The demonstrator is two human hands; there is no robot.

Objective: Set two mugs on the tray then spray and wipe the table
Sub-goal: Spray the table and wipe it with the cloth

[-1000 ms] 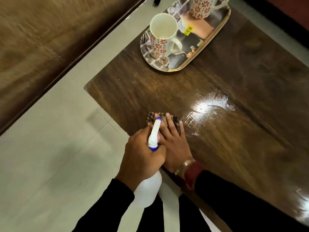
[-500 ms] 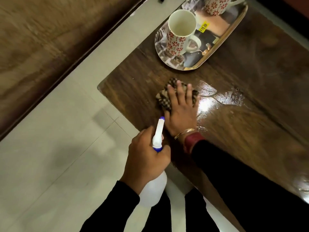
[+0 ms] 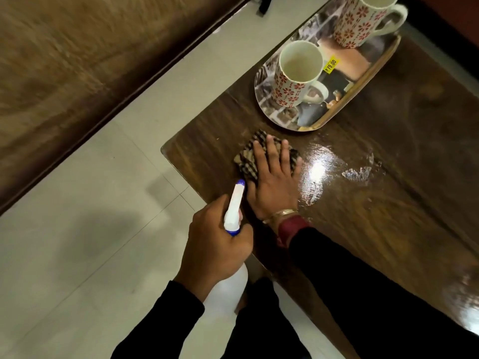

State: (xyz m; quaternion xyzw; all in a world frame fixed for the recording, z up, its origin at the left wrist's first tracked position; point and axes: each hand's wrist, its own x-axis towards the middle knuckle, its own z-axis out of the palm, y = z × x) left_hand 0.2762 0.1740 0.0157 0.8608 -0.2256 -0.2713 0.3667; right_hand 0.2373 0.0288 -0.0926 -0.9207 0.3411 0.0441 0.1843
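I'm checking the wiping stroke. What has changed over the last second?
The right hand, flat on the checked cloth, pushed it away from the table's near edge toward the tray. Nothing was taken up or let go. The left hand still grips the spray bottle; both mugs stay on the tray.

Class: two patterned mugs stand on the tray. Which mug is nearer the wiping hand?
The fully visible mug, whose empty inside shows; the other mug stands farther off, cut by the frame's top.

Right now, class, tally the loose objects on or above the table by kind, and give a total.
Mugs: 2 (near mug, far mug)
Tray: 1
Checked cloth: 1
Spray bottle: 1
Total: 5
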